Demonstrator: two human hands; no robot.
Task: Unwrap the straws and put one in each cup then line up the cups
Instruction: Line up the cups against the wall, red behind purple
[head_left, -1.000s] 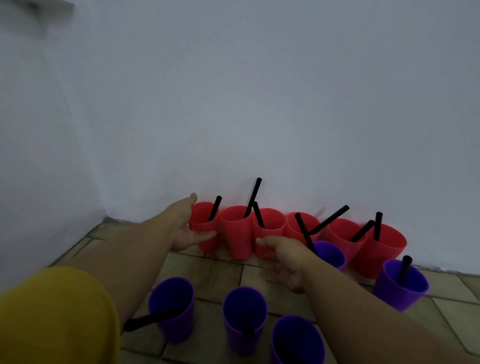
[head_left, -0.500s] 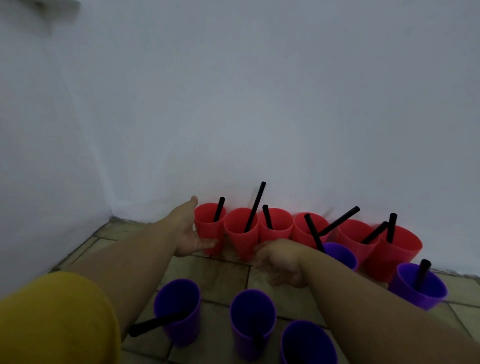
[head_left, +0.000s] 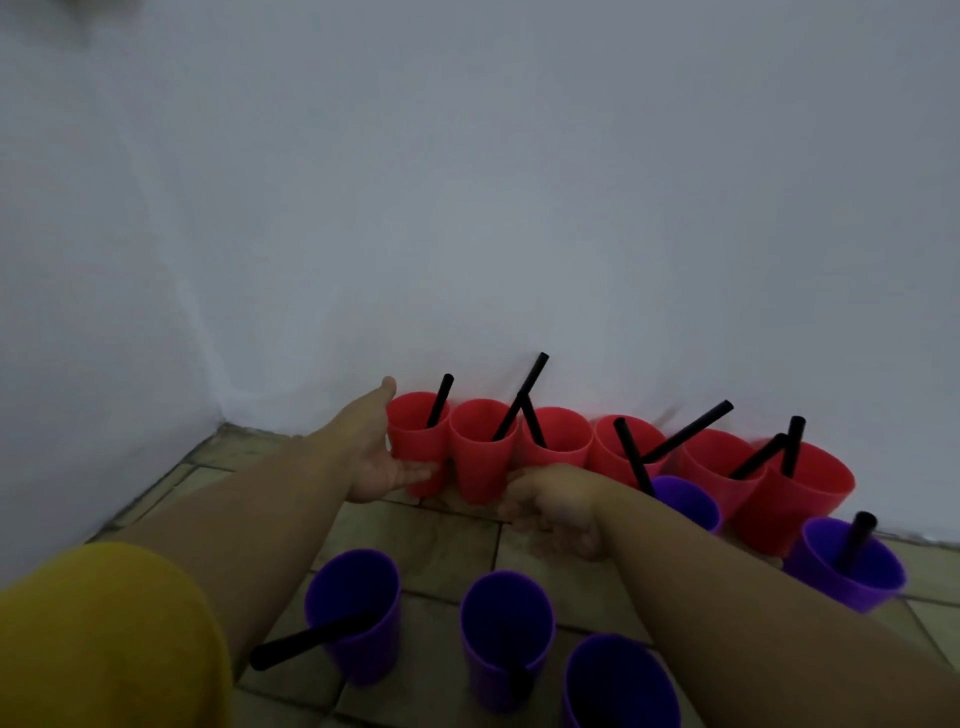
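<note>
- Left hand (head_left: 382, 462): spread, flat against end cup (head_left: 415, 441), which lies at its 3 o'clock.
- Right hand (head_left: 553, 512): finger pose unclear; red row (head_left: 566, 441) at its 12 o'clock, axis 9–3.

Mustard-yellow short sleeve (head_left: 104, 634) on the left arm — both forearms (head_left: 753, 613) bare.
</note>
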